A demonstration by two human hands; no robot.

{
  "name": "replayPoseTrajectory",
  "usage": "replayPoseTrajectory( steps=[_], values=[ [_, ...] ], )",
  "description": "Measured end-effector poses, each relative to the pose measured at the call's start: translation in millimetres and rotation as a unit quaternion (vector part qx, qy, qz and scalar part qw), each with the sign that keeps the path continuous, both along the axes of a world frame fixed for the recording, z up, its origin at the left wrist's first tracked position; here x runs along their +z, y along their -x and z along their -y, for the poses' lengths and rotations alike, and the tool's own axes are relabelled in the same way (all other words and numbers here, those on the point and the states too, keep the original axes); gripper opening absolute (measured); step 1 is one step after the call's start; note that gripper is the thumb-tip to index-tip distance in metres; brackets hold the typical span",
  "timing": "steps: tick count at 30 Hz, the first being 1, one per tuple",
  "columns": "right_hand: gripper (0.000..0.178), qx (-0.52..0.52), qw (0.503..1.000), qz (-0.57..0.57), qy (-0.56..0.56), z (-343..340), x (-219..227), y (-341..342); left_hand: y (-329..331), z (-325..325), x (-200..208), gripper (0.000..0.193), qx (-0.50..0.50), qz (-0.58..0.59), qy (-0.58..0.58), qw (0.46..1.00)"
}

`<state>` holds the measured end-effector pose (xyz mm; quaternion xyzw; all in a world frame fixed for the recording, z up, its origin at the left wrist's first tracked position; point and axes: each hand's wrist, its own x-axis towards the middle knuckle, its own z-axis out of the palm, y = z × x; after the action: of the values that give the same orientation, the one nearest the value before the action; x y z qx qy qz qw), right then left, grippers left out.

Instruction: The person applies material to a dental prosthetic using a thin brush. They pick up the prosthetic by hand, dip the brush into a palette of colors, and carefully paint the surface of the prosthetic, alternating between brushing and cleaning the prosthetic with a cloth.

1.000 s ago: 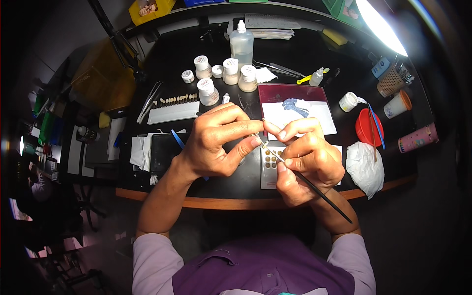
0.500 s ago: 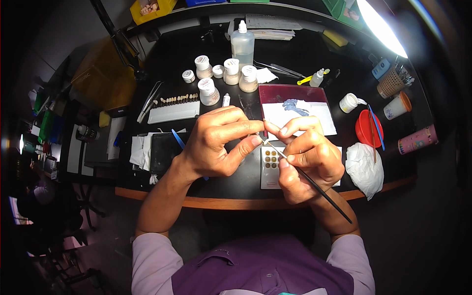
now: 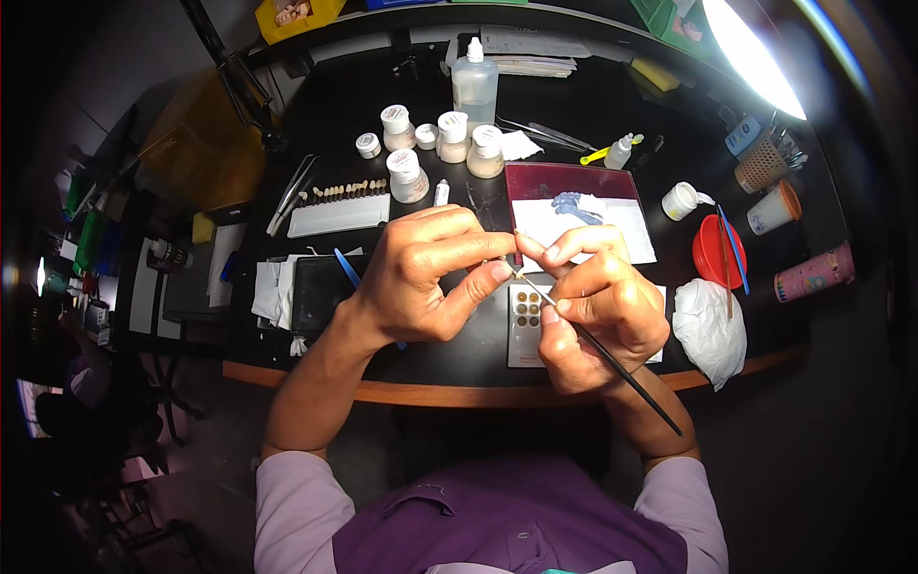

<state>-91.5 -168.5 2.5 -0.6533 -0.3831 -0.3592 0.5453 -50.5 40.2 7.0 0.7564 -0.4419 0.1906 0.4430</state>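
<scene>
Only slight shifts since a second ago, from where I stand. In the right hand [image 3: 607, 320], the thumb has come up a little, and the front end of the brush [image 3: 613, 362] has risen with it, just beside the left hand's [image 3: 430, 273] thumb tip. The brush's back end, below the right hand, has swung a touch to the left. Far out to the left of the left hand, a co-worker's sleeve [image 3: 92, 376] has shifted rightward, and less of the bright screen [image 3: 30, 409] beside it shows.
</scene>
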Motion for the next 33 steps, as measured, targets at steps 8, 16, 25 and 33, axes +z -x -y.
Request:
replayPoseTrajectory(
  steps=[8, 16, 25, 33],
  values=[
    [0.023, 0.007, 1.000, 0.005, -0.008, 0.2, 1.7, 0.8, 0.0, 1.0, -2.2, 0.017, -0.010, -0.023, 0.022, 0.999],
    [0.024, -0.004, 1.000, 0.014, -0.020, -0.7, 0.0, 1.6, -0.1, 3.1, -5.0, 0.018, -0.017, -0.044, 0.047, 0.998],
    [0.024, 0.002, 1.000, 0.022, -0.012, 0.4, 0.7, 0.9, -1.0, 3.5, -7.9, 0.018, -0.020, -0.042, 0.057, 0.997],
    [0.023, 0.005, 1.000, 0.019, -0.003, 0.5, 3.6, 2.4, -1.4, 3.3, -7.1, 0.017, -0.020, -0.037, 0.056, 0.998]
  ],
)
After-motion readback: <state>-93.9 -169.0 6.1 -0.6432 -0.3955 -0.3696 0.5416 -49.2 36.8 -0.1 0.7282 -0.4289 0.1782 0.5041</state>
